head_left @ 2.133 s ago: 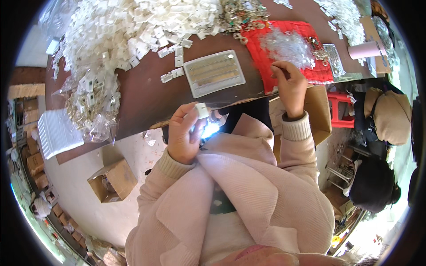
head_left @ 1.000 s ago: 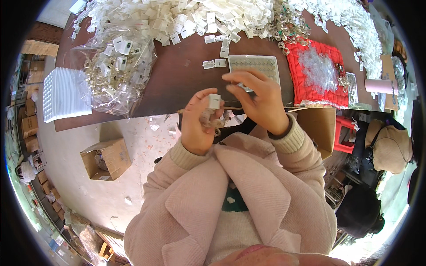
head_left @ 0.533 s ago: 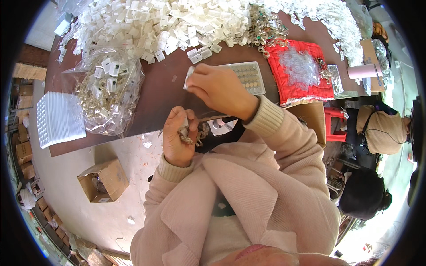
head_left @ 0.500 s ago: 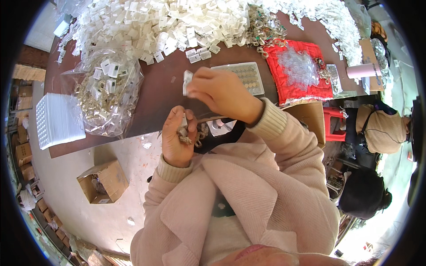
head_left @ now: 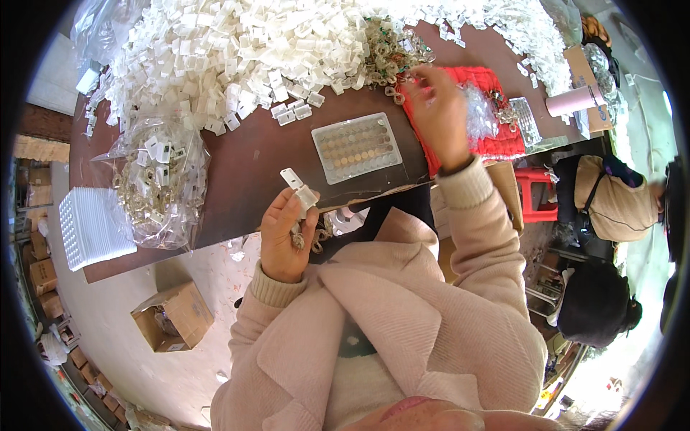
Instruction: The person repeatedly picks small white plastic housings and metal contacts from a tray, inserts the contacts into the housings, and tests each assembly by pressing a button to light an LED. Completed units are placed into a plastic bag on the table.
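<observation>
My left hand (head_left: pixel 284 241) is closed on a small white plastic case (head_left: pixel 305 197) whose lid stands open. Part of a beige, cord-like bundle (head_left: pixel 297 235) shows between the same fingers. Out to the right, my right hand (head_left: pixel 443 118) is over the edge of a red quilted cloth (head_left: pixel 509 149), beside a heap of tangled wire bundles (head_left: pixel 384 54). Motion smears its fingers, so I cannot make out whether they hold anything. Between my hands a clear tray (head_left: pixel 323 159) of round, coin-like discs lies on the brown table (head_left: pixel 244 169).
A big heap of white plastic cases (head_left: pixel 237 50) covers the table's far side. At the left are a filled clear bag (head_left: pixel 162 179) and stacked white trays (head_left: pixel 93 228). A cardboard box (head_left: pixel 188 316) sits on the floor. Clear pieces (head_left: pixel 478 115) lie on the cloth; a pink roll (head_left: pixel 575 100) is beyond.
My right hand has moved away from my left, rightward to the red cloth, uncovering the disc tray. The white case now shows open in my left hand.
</observation>
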`<act>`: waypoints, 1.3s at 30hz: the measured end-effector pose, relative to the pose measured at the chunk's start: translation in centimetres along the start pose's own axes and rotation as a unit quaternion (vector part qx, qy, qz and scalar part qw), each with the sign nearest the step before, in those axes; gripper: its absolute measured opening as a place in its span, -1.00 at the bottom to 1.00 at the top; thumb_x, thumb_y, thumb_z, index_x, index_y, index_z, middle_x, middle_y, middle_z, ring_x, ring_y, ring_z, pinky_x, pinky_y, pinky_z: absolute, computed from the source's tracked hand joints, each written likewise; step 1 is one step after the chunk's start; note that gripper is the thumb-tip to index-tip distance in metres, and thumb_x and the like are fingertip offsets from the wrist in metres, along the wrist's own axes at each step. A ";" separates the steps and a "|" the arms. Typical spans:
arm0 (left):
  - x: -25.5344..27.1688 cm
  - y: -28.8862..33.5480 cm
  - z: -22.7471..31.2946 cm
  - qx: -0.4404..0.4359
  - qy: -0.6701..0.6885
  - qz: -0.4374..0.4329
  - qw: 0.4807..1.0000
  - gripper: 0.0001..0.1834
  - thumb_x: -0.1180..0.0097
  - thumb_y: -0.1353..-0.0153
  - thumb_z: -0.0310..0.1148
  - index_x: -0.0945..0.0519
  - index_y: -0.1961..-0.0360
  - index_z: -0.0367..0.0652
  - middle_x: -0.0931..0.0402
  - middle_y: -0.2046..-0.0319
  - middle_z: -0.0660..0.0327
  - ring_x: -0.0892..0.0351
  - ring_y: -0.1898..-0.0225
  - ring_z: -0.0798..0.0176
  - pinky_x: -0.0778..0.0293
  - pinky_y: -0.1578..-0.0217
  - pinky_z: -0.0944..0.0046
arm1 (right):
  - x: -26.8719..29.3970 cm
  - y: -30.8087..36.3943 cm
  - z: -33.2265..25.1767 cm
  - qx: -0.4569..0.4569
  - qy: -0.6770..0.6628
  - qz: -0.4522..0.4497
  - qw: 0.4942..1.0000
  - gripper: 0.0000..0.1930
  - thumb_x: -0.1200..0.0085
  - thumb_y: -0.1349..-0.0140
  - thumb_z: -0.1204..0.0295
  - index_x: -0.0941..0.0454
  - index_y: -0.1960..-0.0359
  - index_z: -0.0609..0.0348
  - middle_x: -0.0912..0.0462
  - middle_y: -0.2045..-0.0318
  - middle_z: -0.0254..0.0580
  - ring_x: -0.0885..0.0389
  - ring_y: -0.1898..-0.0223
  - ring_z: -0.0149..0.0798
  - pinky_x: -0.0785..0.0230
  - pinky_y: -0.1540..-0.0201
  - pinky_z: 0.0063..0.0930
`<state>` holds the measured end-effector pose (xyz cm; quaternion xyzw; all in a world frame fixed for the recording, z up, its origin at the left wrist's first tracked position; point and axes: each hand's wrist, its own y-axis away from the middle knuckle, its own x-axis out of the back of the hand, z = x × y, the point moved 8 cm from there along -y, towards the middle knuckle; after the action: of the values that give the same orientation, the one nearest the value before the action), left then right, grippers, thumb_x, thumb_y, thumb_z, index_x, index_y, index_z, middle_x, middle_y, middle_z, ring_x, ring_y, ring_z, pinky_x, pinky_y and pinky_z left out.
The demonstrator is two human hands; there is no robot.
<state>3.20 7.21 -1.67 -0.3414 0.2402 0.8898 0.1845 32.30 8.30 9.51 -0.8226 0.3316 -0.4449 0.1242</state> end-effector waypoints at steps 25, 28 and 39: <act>-1.2 -0.5 -0.7 0.019 0.023 -0.016 0.999 -0.63 -0.14 -0.36 -0.44 -0.50 -0.14 -0.36 -0.62 0.14 0.09 -0.58 0.31 0.38 -0.41 0.54 0.60 | 2.2 6.2 6.2 -0.108 -0.014 -0.025 0.994 -0.81 -0.30 -0.17 0.47 -0.64 0.20 0.25 -0.70 0.35 -0.04 -0.70 0.36 -0.14 -0.53 0.27 -0.36; -1.1 -0.4 -1.0 0.033 0.036 -0.010 0.999 -0.62 -0.15 -0.35 -0.44 -0.50 -0.14 -0.37 -0.61 0.14 0.08 -0.59 0.31 0.38 -0.38 0.58 0.61 | 1.5 5.4 5.2 -0.028 0.007 -0.029 0.999 -0.76 -0.31 -0.14 0.46 -0.64 0.15 0.22 -0.69 0.30 -0.02 -0.68 0.30 -0.07 -0.53 0.22 -0.28; -1.4 -0.1 -0.8 0.047 0.041 -0.025 0.998 -0.67 -0.18 -0.33 -0.45 -0.53 -0.07 -0.36 -0.62 0.14 0.03 -0.60 0.32 0.36 -0.32 0.61 0.58 | 0.9 6.1 5.2 -0.208 -0.412 -0.056 0.885 -0.77 -0.25 -0.22 0.65 -0.58 0.09 0.28 -0.72 0.26 -0.25 -0.68 0.21 -0.40 -0.53 0.12 -0.54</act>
<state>4.62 6.66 -1.25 -0.3744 0.2805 0.8578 0.2127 34.21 2.64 4.08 -0.9560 0.2889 0.0070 0.0506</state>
